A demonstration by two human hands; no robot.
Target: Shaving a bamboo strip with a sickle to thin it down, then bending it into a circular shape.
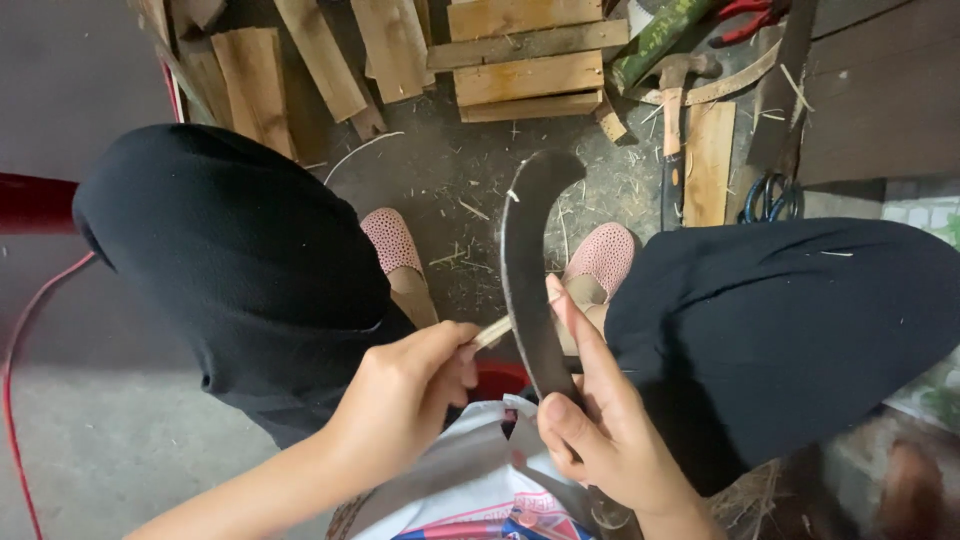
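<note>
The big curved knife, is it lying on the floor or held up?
Held up. The right hand grips the curved knife, its tip pointing away above the floor, while the left hand presses a thin strip against it.

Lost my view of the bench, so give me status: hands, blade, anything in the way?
Right hand grips curved dark blade, forefinger along it. Left hand pinches thin pale strip against blade. Nothing between hands; feet and wood scraps beyond.

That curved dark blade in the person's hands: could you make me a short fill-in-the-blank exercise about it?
1. The right hand grips the curved dark blade, whose hooked tip points toward the stacked ____ planks.
2. The left hand pinches a thin pale ____ against the blade.
3. Both feet wear ____ dotted slippers.

Missing words: wooden; strip; pink
</note>
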